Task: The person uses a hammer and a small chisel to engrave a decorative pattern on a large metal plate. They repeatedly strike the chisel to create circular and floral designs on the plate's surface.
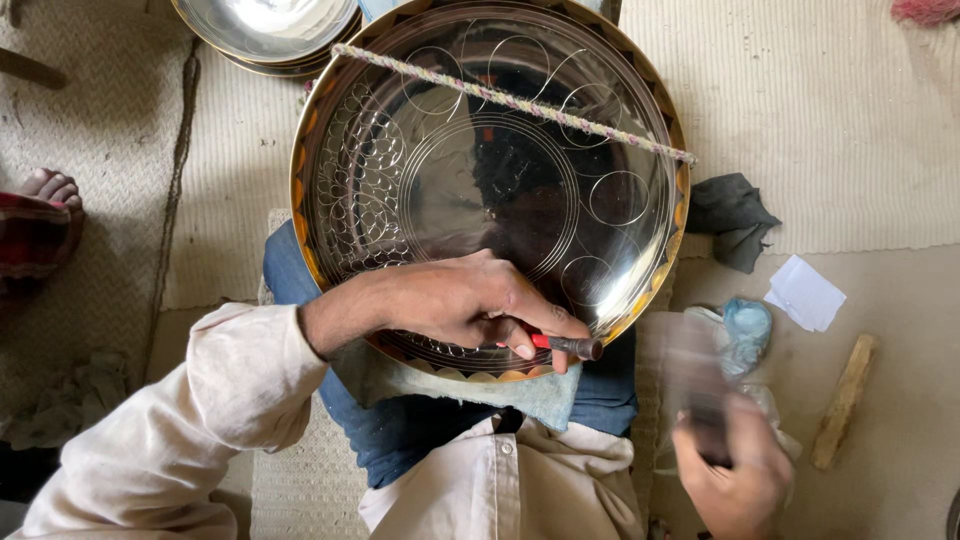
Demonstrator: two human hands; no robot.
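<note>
**Engraved metal tray on lap, chisel at rim, hammer blurred**

Woven floor mat (860,120) is covering most of the ground, pale and ribbed. Big round metal tray (480,170) is resting on the person's lap, shiny, engraved with circles and loops, orange scalloped border running around the rim. Twisted cord (510,100) is lying across the tray's upper part, running from upper left to the right rim. A second shiny metal dish (265,30) is sitting just beyond the tray, top left, touching or overlapping its edge, cannot tell which. Grey-blue cloth (540,395) is padding under the tray's near edge, on the blue garment over the knees.

Left hand (470,300) is lying over the tray's near rim, fingers closed around a small chisel (570,346) with a red band, dark tip pointing right at the rim's lower right edge. Right hand (735,470) is off the tray, lower right, closed on a hammer (695,385) that is motion-blurred; head shape not readable.

Someone's bare foot (45,190) is showing at the left edge. Dark rag (735,215) is lying just right of the tray. Crumpled plastic bag (745,330) is sitting below it, near the hammer. White paper scrap (805,293) is lying beside the bag. Wooden stick (845,400) is lying on bare floor, far right.
</note>
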